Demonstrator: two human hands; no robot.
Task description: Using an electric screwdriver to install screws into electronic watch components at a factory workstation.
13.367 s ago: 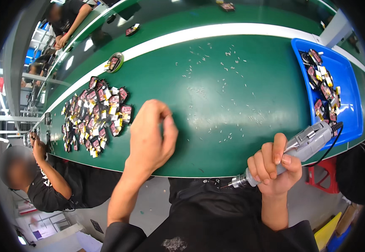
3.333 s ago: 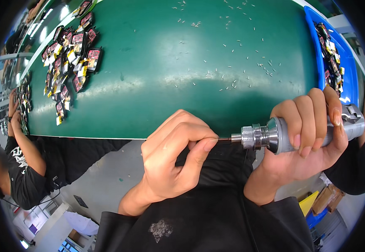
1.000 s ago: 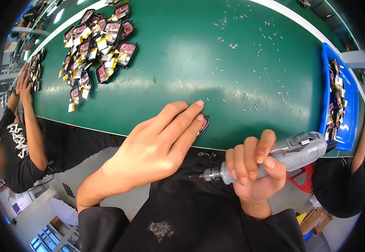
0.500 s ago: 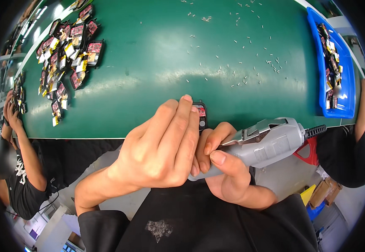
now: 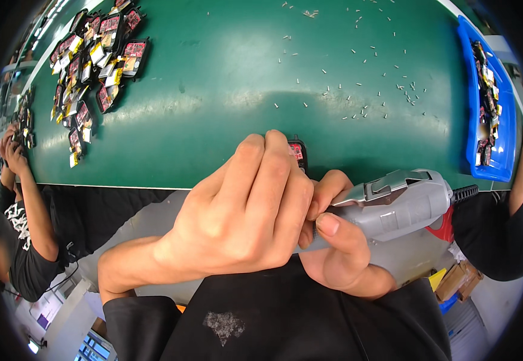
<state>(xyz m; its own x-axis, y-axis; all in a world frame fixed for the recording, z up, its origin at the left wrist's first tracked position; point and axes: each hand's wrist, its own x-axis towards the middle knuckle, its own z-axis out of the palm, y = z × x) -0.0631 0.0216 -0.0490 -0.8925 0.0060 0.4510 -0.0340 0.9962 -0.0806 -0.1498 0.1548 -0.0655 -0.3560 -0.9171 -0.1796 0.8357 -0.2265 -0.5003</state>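
My left hand (image 5: 237, 210) is closed, back upward, its fingers bent and pressed together over the near table edge. Its fingertips are hidden, so what they pinch cannot be seen. Just beyond them, a small black case with a red circuit board (image 5: 298, 151) shows in part. My right hand (image 5: 339, 240) grips a grey electric screwdriver (image 5: 400, 207) that lies slantwise across it, cord end to the right. The tool's front end is hidden behind my left hand. My right thumb and forefinger come together close against the left fingers.
On the green table (image 5: 213, 72), a heap of black cases with red boards and silver-yellow battery packs (image 5: 102, 60) lies at left. Small metal pins (image 5: 363, 111) are scattered ahead. A blue bin (image 5: 505, 138) at right holds more cases. Co-workers' arms (image 5: 36, 207) show at both sides.
The left fingers have curled in from lying stretched beside the case. Both hands and the screwdriver sit slightly farther right in the picture, and the whole view has shifted a little.
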